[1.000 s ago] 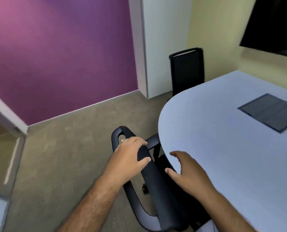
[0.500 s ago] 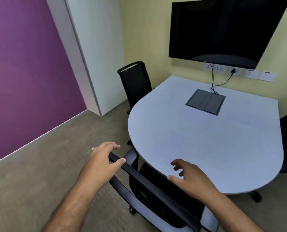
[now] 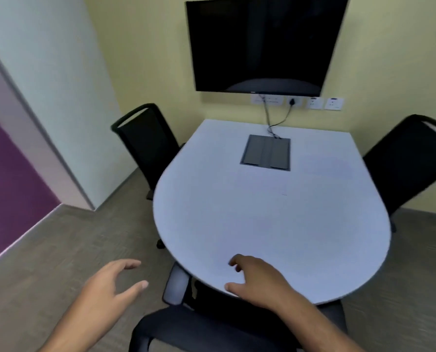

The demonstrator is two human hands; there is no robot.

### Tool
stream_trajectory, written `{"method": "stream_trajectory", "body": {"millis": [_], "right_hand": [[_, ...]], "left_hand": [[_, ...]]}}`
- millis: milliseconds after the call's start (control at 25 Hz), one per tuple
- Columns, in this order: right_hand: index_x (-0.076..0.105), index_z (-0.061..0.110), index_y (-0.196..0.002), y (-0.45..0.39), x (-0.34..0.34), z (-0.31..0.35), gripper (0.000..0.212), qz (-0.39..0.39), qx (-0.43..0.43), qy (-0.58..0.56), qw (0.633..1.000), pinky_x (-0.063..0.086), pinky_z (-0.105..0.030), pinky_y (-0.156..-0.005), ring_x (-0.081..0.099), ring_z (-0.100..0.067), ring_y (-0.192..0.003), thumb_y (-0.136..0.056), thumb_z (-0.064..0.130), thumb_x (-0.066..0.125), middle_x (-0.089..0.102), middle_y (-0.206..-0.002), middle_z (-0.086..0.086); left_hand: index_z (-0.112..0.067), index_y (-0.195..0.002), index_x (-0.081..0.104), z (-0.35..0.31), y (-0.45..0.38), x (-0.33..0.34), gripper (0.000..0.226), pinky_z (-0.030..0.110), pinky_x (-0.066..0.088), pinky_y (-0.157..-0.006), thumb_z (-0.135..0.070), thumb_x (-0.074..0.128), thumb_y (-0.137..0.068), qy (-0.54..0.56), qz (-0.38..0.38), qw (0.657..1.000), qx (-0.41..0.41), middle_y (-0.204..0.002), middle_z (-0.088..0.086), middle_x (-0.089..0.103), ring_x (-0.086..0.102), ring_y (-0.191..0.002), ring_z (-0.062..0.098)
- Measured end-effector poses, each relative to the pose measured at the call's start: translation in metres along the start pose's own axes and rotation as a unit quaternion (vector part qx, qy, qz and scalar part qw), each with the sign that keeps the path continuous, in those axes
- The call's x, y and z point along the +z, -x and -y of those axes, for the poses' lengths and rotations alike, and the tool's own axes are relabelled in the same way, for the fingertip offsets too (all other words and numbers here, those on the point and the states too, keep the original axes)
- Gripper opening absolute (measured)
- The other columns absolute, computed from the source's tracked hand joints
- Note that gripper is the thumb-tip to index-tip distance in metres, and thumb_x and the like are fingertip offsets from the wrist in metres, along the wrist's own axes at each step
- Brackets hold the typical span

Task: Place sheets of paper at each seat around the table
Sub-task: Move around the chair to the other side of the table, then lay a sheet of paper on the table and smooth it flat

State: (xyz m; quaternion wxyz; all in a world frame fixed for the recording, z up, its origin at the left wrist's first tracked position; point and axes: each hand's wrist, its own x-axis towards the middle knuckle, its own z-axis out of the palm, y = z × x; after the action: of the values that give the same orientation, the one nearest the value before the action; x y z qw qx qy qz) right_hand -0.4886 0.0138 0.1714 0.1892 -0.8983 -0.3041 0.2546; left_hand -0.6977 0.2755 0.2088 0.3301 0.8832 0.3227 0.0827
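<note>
A pale grey table (image 3: 270, 219) with a rounded near end fills the middle of the head view. No sheet of paper is in sight. Three black chairs stand around it: one directly below me (image 3: 211, 326), one at the far left (image 3: 145, 143), one at the right (image 3: 410, 161). My left hand (image 3: 110, 285) hovers with fingers spread over the floor, left of the near chair's armrest (image 3: 176, 285). My right hand (image 3: 257, 280) hangs over the table's near edge, fingers apart, holding nothing.
A dark cable box (image 3: 266, 153) is set into the table's far half, with a cable running up to wall sockets (image 3: 295, 102). A black screen (image 3: 260, 44) hangs on the yellow wall. Carpet floor (image 3: 72, 250) stretches left to a purple wall.
My left hand has let go of the near chair's backrest and now floats free. The view has swung right and up, so the whole table, the screen and the right chair show.
</note>
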Motion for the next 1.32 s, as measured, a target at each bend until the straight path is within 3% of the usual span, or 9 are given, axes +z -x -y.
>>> {"method": "stream_trajectory", "body": {"millis": [160,480,720,880,1080,1320], "right_hand": [[0.049,0.038,-0.143,-0.021,0.003,0.031,0.065,-0.019,0.027,-0.007,0.999,0.048,-0.034,-0.099,0.058,-0.014,-0.125,-0.083,0.057,0.064,0.059,-0.139,0.012],[0.048,0.039,-0.143,-0.038,0.026,0.086,0.063,-0.091,0.137,-0.052,0.985,0.048,-0.032,-0.097,0.057,-0.009,-0.123,-0.084,0.058,0.061,0.057,-0.138,0.016],[0.050,0.038,-0.141,-0.068,0.056,0.157,0.062,-0.144,0.201,-0.078,0.966,0.050,-0.031,-0.097,0.059,-0.008,-0.116,-0.084,0.060,0.063,0.058,-0.138,0.015],[0.051,0.039,-0.140,-0.097,0.079,0.189,0.061,-0.163,0.234,-0.095,0.954,0.052,-0.031,-0.095,0.060,-0.006,-0.112,-0.084,0.059,0.065,0.058,-0.134,0.017],[0.049,0.039,-0.142,-0.141,0.084,0.197,0.062,-0.188,0.264,-0.109,0.940,0.049,-0.029,-0.097,0.058,-0.006,-0.121,-0.085,0.058,0.063,0.056,-0.139,0.016],[0.049,0.039,-0.142,-0.225,0.059,0.157,0.061,-0.222,0.291,-0.142,0.920,0.046,-0.028,-0.102,0.056,-0.006,-0.128,-0.085,0.059,0.061,0.055,-0.140,0.016]], "left_hand": [[-0.033,-0.103,0.074,0.013,-0.051,0.004,0.032,0.036,0.047,-0.088,-0.023,0.090,-0.077,0.012,0.028,0.999,0.012,-0.110,-0.012,0.073,0.065,-0.111,0.014],[-0.030,-0.104,0.075,0.056,-0.149,0.017,0.031,0.032,0.045,-0.090,-0.024,0.089,-0.078,0.061,0.115,0.988,0.079,-0.108,-0.012,0.073,0.065,-0.110,0.014],[-0.029,-0.111,0.073,0.106,-0.215,-0.023,0.035,0.031,0.052,-0.097,-0.033,0.085,-0.079,0.054,0.165,0.974,0.147,-0.110,-0.016,0.072,0.066,-0.111,0.005],[-0.029,-0.115,0.071,0.134,-0.247,-0.041,0.033,0.028,0.050,-0.095,-0.031,0.081,-0.084,0.075,0.185,0.970,0.142,-0.112,-0.016,0.070,0.063,-0.110,0.004],[-0.032,-0.108,0.072,0.135,-0.306,-0.026,0.030,0.027,0.049,-0.096,-0.031,0.084,-0.081,0.086,0.228,0.959,0.148,-0.110,-0.018,0.071,0.064,-0.112,0.003],[-0.040,-0.105,0.066,0.097,-0.399,0.021,0.027,0.025,0.045,-0.092,-0.035,0.082,-0.084,0.026,0.287,0.939,0.186,-0.111,-0.020,0.067,0.062,-0.111,0.006]]}}
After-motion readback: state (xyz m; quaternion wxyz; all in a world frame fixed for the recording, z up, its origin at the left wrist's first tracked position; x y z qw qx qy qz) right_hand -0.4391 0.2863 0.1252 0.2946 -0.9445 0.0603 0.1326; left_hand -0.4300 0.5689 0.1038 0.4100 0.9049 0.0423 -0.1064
